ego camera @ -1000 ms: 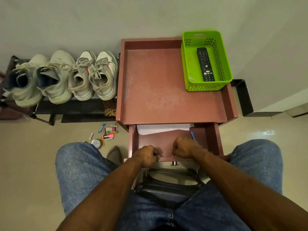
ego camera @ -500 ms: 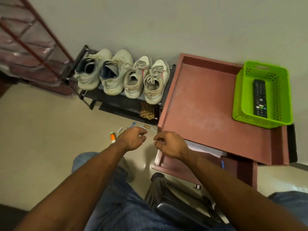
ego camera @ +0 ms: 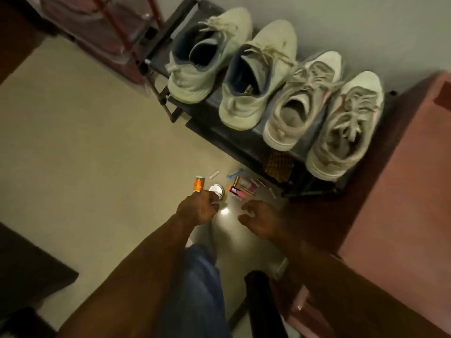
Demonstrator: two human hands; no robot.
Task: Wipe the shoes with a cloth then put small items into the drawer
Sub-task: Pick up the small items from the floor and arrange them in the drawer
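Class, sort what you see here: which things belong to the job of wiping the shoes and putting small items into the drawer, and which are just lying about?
Part of the job:
- four shoes on the black rack
- small items scattered on the floor
- left hand and right hand, reaching toward them

Just lying about:
- red-framed shelf at top left
- brown patterned thing under the rack
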